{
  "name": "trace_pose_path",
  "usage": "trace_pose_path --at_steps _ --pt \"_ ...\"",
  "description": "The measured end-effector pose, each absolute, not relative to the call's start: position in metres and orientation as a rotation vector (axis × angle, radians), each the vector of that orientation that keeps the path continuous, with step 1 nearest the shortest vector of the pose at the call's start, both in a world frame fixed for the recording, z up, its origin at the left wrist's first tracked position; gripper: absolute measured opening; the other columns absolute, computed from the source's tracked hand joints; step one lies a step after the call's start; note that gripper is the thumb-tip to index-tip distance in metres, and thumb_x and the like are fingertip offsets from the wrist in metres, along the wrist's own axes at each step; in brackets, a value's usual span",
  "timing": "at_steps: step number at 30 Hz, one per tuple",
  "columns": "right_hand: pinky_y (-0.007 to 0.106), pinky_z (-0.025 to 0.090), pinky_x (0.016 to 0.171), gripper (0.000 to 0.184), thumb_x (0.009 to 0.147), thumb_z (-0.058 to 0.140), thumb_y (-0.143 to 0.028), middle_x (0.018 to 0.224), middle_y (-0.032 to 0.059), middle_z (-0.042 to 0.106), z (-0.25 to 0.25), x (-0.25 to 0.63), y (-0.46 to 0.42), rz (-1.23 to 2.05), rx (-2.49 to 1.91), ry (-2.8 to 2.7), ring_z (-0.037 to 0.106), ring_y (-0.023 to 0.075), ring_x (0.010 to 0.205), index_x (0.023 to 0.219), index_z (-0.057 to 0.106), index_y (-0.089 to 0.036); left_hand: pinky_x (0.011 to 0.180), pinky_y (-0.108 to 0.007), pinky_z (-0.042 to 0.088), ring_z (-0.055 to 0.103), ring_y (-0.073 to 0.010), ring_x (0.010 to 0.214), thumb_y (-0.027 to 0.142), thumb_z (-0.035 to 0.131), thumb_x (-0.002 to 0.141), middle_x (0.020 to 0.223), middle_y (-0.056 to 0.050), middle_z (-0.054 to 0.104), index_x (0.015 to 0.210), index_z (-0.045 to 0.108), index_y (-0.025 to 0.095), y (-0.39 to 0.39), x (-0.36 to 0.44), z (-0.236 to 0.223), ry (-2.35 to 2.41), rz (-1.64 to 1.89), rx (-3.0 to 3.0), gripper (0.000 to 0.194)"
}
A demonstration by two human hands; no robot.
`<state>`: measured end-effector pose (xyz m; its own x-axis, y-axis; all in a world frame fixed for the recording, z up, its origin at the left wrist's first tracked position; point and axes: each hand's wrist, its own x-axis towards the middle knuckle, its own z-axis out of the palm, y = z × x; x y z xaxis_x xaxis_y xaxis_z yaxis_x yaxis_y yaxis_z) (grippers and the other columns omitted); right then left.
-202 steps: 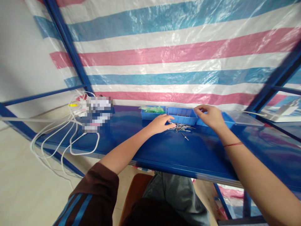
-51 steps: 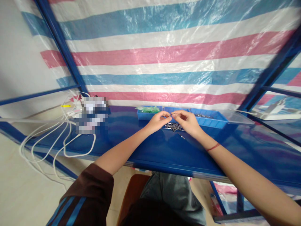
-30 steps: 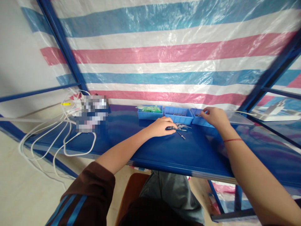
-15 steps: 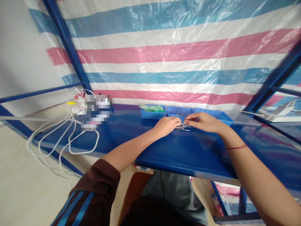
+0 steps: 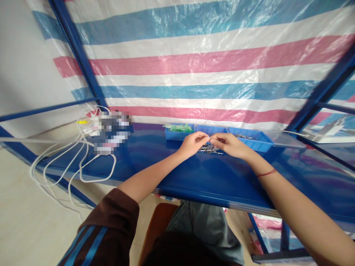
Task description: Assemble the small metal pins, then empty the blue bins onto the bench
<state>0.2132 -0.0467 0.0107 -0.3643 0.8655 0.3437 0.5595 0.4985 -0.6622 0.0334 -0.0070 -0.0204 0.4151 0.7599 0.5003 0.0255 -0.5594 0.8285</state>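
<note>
Three blue bins [image 5: 213, 129] | leftmost: green packets [image 5: 181, 128] | rightmost: metal pins [image 5: 244, 136] | hands [image 5: 193, 144] [image 5: 230, 145]: grip unclear

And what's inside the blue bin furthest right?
Thin silvery metal pieces show inside the bin, toward its left. The right hand covers its near left corner, so anything there can't be seen.

Left hand [image 5: 195, 143] and right hand [image 5: 229, 144] met by the metal pins [image 5: 211, 149]
Fingers [image 5: 204, 140] curled inward, tips nearly touching; both forearms [image 5: 155, 176] slanted toward the pins.
</note>
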Motion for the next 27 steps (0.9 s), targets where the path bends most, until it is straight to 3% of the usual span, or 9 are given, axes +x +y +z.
trace_pose_path --at_steps 6,12,18,23,27 --pt "0.027 0.043 0.059 0.044 0.075 0.06 -0.058 0.069 0.0017 0.059 0.005 0.207 -0.046 0.801 -1.118 -1.935 0.052 0.0135 0.062 0.086 0.063 -0.016 0.078 -0.026 0.049 0.064 -0.0145 0.081 0.03 0.061 0.081 0.085 -0.005 0.068 0.084 0.063 0.014 -0.007 0.033 -0.018 0.663 1.31 1.924 0.016" --pt "0.027 0.043 0.057 0.045 0.073 0.061 -0.059 0.065 0.0013 0.06 0.004 0.203 -0.045 0.813 -1.107 -1.916 0.053 0.0133 0.06 0.081 0.065 -0.016 0.076 -0.025 0.049 0.064 -0.0143 0.08 0.03 0.062 0.08 0.086 -0.004 0.069 0.085 0.064 0.015 -0.009 0.032 -0.017 0.686 1.354 1.958 0.015" --pt "0.032 0.047 0.068 0.041 0.074 0.063 -0.055 0.082 0.0071 0.07 0.003 0.203 -0.042 0.495 -1.126 -1.765 0.06 0.0182 0.071 0.087 0.07 -0.017 0.077 -0.025 0.048 0.064 -0.0142 0.085 0.027 0.059 0.083 0.091 -0.004 0.069 0.088 0.065 0.016 -0.006 0.032 -0.016 0.72 1.344 1.991 0.013" --pt "0.033 0.047 0.069 0.034 0.077 0.061 -0.048 0.083 0.0076 0.071 0.012 0.218 -0.04 0.278 -1.209 -1.744 0.062 0.0202 0.074 0.086 0.072 -0.018 0.08 -0.027 0.048 0.063 -0.0139 0.081 0.031 0.059 0.084 0.092 -0.004 0.068 0.1 0.064 0.017 -0.001 0.029 -0.021 0.828 1.202 2.147 0.021" --pt "0.035 0.047 0.069 0.028 0.077 0.058 -0.042 0.084 0.0089 0.071 0.014 0.259 -0.031 -0.036 -1.441 -1.544 0.063 0.0233 0.076 0.085 0.072 -0.019 0.091 -0.034 0.045 0.061 -0.0206 0.097 0.035 0.062 0.082 0.104 -0.007 0.064 0.104 0.066 0.02 0.001 0.022 -0.027 0.92 0.904 2.547 0.027"
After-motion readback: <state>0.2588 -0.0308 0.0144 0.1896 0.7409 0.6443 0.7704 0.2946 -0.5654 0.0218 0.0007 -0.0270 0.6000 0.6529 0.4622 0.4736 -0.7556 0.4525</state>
